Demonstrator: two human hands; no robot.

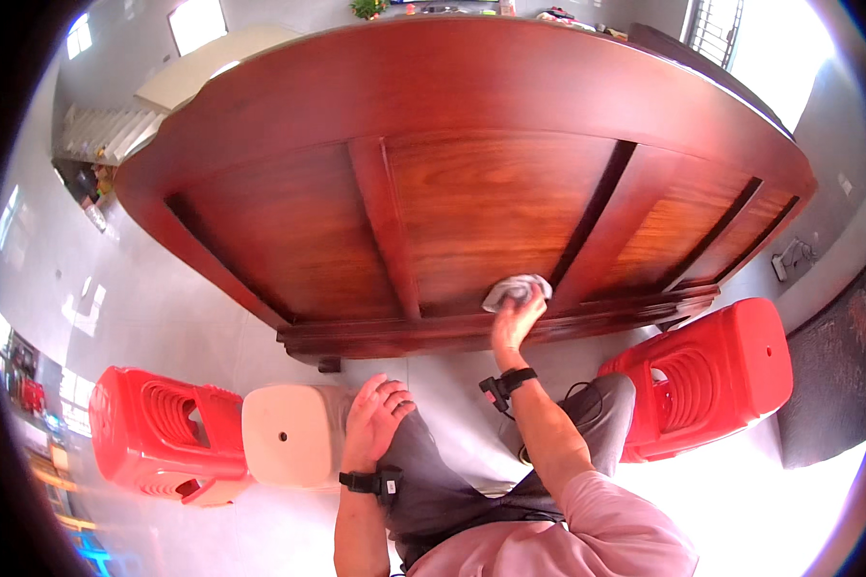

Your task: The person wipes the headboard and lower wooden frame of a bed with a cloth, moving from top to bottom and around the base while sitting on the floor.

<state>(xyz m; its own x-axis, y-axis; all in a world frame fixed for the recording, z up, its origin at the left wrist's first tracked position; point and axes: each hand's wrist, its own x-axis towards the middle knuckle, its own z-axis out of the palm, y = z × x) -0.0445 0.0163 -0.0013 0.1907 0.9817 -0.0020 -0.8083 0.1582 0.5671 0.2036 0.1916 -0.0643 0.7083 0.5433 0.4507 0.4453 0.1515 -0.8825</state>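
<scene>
My right hand (516, 322) is closed on a crumpled grey-white cloth (518, 291). It presses the cloth against the lower part of the middle panel of a large, glossy red-brown wooden furniture back (491, 82). Upright rails divide this piece into several grained panels, with a stepped moulding along its base. Over my left knee hangs my left hand (377, 415), holding nothing, its fingers loosely bent and slightly apart. Both wrists carry black straps with small dark boxes.
Left of my legs stand a beige stool (289, 452) and a red plastic stool (178, 433). Another red stool (707, 380) lies tipped on the right, beside a dark textured panel (827, 385). A white power strip (781, 266) is near the right wall. Pale tiles cover the floor.
</scene>
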